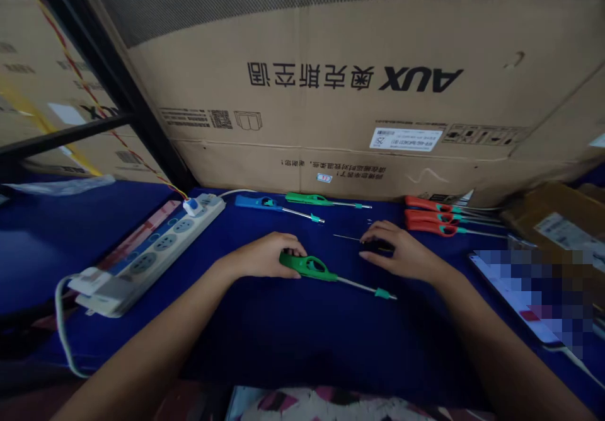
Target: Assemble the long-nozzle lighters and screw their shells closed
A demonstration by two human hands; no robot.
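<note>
My left hand (269,254) is closed around the handle end of a green gas lighter (321,270), whose metal tube points right and toward me. The tube has a teal piece near its tip. To the right, my right hand (399,251) curls its fingers and thumb around what looks like a small screwdriver (347,237). Its thin shaft points left; the dark handle is mostly hidden by the fingers. Beyond the hands lie a blue gas lighter (259,203) and another green gas lighter (307,199). Several red gas lighters (428,216) lie together beyond my right hand.
A white power strip (163,244) with a plug and cables lies on the left. Large cardboard boxes (302,30) form a wall behind the blue tabletop (302,333). On the right are a phone (513,295) with a cable and a brown package (558,219). A black metal frame (89,49) stands left.
</note>
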